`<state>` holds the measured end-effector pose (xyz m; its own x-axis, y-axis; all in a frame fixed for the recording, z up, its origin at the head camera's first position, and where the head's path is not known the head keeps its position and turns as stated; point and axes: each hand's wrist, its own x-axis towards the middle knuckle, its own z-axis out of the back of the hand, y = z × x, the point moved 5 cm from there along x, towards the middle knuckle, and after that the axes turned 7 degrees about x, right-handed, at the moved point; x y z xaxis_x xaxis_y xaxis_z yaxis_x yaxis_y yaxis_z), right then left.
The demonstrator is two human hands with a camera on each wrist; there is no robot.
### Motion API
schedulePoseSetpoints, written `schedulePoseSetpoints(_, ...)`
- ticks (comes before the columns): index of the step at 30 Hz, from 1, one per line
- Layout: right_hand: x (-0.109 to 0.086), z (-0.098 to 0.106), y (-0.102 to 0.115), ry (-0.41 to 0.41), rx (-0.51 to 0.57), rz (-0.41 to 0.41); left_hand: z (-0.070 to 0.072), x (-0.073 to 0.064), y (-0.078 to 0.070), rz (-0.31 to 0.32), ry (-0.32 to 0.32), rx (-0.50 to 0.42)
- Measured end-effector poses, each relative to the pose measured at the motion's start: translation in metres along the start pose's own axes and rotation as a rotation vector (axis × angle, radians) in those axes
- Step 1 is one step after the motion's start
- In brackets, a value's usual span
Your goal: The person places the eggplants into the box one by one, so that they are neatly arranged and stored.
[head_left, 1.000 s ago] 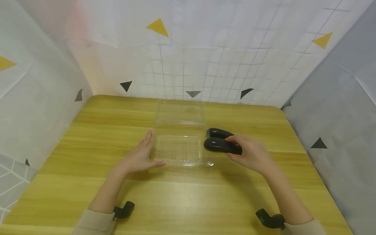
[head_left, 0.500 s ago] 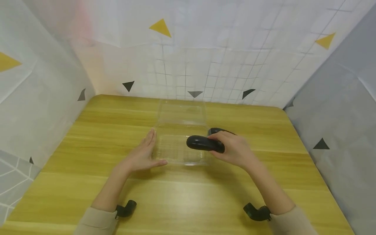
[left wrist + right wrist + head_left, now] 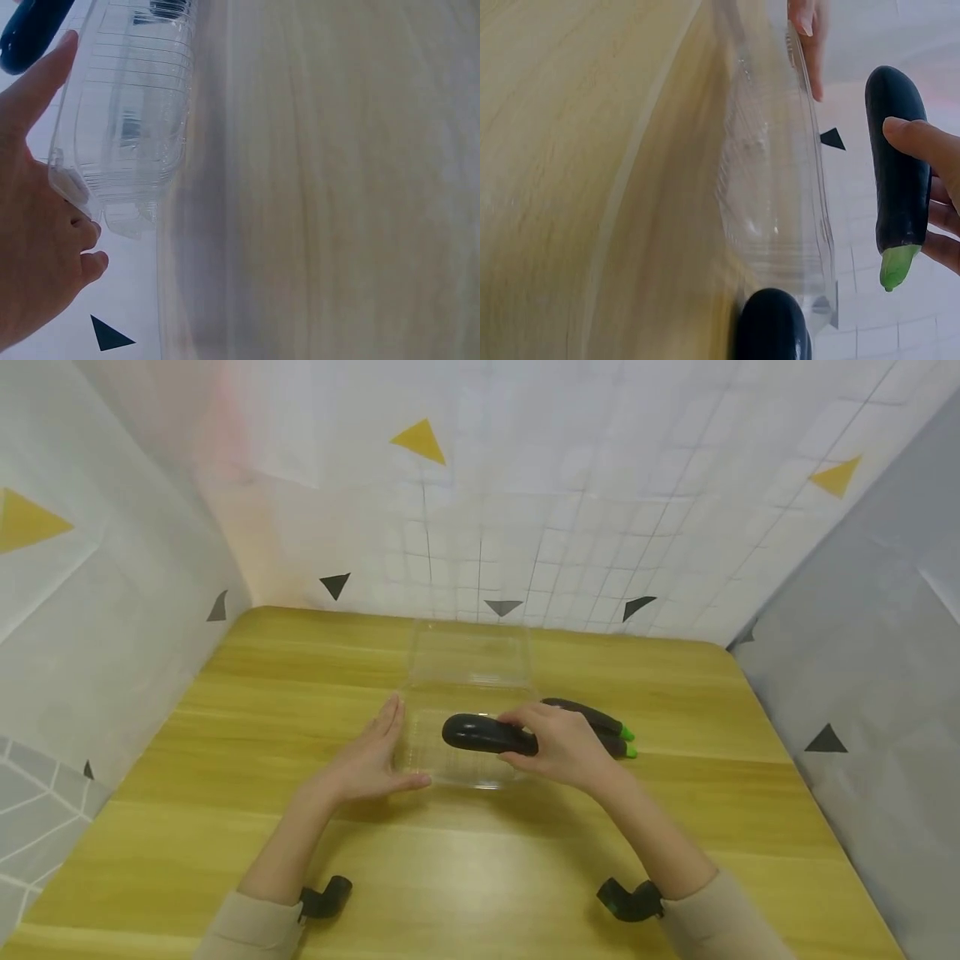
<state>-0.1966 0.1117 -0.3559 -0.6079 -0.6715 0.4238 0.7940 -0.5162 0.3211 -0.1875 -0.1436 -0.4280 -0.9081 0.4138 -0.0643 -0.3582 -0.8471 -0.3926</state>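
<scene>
My right hand point(image 3: 562, 743) grips a dark eggplant point(image 3: 480, 732) by its right part and holds it over a clear plastic clamshell container point(image 3: 457, 777). In the right wrist view the eggplant's green stem end point(image 3: 897, 266) shows below the thumb, above the container's rim. My left hand point(image 3: 367, 760) rests against the container's left side, fingers along the wall and thumb stretched along the front edge. The container's lid point(image 3: 470, 653) is folded back, away from me. Two more eggplants, one farther point(image 3: 588, 713) and one nearer point(image 3: 615, 744), lie on the table right of the container, partly hidden by my right hand.
The wooden table point(image 3: 465, 877) carries all of this. A white patterned sheet point(image 3: 480, 527) stands behind its far edge, with more sheeting at both sides. A black wrist mount point(image 3: 327, 897) sits on the left forearm, another point(image 3: 630, 900) on the right.
My right hand has picked up one eggplant beside the container and carried it left over the base. The other two now show their green ends. My left hand has stayed at the container's side.
</scene>
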Motion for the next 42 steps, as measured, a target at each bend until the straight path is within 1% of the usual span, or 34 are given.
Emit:
schedulePoseSetpoints(6,0.002,-0.007,0.003,0.022,0.006,-0.01,-0.001,-0.001,-0.004,-0.004,0.016,-0.002)
schedulePoseSetpoints(12,0.01,-0.005,0.001,0.0,-0.012,-0.013,0.005,0.007,-0.005,-0.021,-0.023,-0.004)
schedulePoseSetpoints(19,0.014,-0.013,-0.001,0.037,-0.014,-0.042,0.007,0.008,-0.005,-0.013,-0.005,-0.002)
schedulePoseSetpoints(22,0.015,-0.024,-0.002,0.079,-0.033,-0.065,0.006,0.007,-0.005,-0.018,-0.01,0.002)
schedulePoseSetpoints(24,0.015,-0.033,-0.002,0.125,-0.039,-0.077,0.004,0.005,-0.004,-0.018,-0.008,0.0)
schedulePoseSetpoints(27,0.015,-0.049,-0.001,0.189,-0.021,-0.088,0.0,0.002,-0.002,-0.011,-0.004,-0.011)
schedulePoseSetpoints(28,0.015,-0.053,-0.001,0.203,-0.016,-0.086,-0.001,0.001,-0.002,-0.01,-0.005,-0.017)
schedulePoseSetpoints(32,0.016,-0.068,0.0,0.218,0.014,-0.038,-0.003,0.0,-0.003,-0.004,-0.006,-0.042)
schedulePoseSetpoints(35,0.017,-0.075,-0.001,0.247,0.053,-0.029,-0.002,-0.002,-0.004,-0.002,-0.004,-0.04)
schedulePoseSetpoints(39,0.017,-0.081,-0.005,0.325,0.128,-0.106,-0.001,-0.002,-0.004,0.003,0.0,-0.032)
schedulePoseSetpoints(42,0.017,-0.083,-0.009,0.364,0.176,-0.152,-0.001,-0.001,-0.003,0.005,-0.003,-0.032)
